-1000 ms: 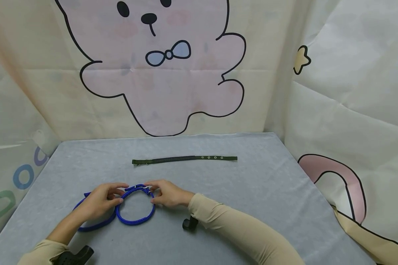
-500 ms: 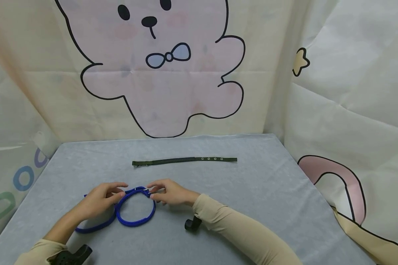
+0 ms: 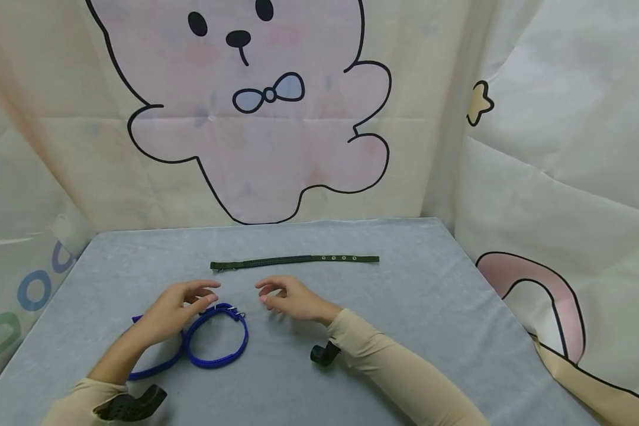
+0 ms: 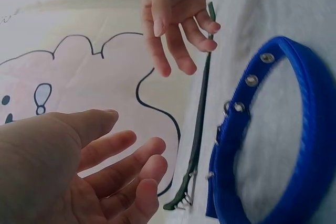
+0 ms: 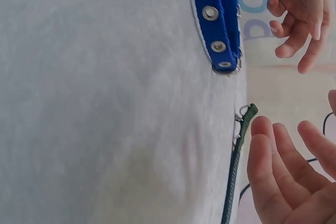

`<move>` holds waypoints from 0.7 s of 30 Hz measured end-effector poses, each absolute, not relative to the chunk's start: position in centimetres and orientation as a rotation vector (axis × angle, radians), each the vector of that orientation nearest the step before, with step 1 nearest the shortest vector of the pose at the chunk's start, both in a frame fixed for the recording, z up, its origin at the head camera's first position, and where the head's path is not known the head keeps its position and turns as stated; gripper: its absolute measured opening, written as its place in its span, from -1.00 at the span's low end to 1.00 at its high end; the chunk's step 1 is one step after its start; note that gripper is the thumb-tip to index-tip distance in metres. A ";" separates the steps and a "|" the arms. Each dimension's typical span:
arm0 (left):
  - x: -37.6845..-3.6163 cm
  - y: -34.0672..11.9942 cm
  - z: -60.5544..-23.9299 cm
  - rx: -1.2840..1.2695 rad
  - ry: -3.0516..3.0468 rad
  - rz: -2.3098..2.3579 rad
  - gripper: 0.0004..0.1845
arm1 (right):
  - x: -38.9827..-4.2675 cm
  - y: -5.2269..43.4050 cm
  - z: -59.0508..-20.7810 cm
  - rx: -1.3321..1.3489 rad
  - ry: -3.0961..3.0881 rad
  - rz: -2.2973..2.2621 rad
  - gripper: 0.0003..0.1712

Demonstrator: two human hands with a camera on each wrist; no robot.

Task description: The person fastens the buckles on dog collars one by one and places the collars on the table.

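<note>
A blue collar (image 3: 215,363) with metal eyelets and a buckle lies closed in a loop on the table. My left hand (image 3: 178,307) hovers over its left rim, fingers loosely bent and holding nothing. Off the loop's right side, my right hand (image 3: 295,300) is raised with relaxed fingers, also holding nothing. A second blue collar (image 3: 157,371) lies to the left, partly hidden by my left hand and forearm. Beyond both hands, a dark green collar (image 3: 293,260) with eyelets is stretched out straight. The left wrist view shows the looped collar's eyelets (image 4: 252,80) up close.
A grey cloth covers the table (image 3: 404,307). Behind it hangs a cream curtain (image 3: 426,148) with a cartoon bear, and patterned white sheets (image 3: 564,177) stand at the sides. Black wrist cameras (image 3: 325,354) are strapped to both forearms.
My right hand has let go of the looped blue collar's buckle end and moved right and away. My left hand has lifted off and shifted slightly forward and right. The collars stay put.
</note>
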State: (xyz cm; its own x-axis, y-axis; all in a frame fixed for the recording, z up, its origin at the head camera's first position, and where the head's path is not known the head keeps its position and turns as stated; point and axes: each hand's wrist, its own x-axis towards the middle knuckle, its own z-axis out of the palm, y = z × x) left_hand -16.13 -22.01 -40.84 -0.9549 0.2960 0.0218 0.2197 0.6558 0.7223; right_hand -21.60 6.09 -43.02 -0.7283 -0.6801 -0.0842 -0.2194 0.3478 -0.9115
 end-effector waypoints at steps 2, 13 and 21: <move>-16.2 -21.6 -40.7 0.446 2.772 1.202 -0.54 | -21.7 6.4 -42.9 -0.785 2.168 -1.371 -0.53; -17.1 -19.0 -40.1 0.488 2.733 1.346 -0.58 | -22.3 8.8 -42.2 -0.824 2.212 -1.409 -0.54; -18.3 -17.2 -39.8 0.527 2.699 1.429 -0.62 | -22.6 10.4 -41.7 -0.798 2.232 -1.467 -0.55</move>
State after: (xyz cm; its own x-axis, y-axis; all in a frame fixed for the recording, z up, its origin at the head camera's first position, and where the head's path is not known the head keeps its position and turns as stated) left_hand -18.31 -17.25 -39.84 -0.9414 0.3153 0.1198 0.2764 0.5174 0.8099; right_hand -22.60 10.42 -41.66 -0.7790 -0.6268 0.0139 -0.2614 0.3046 -0.9159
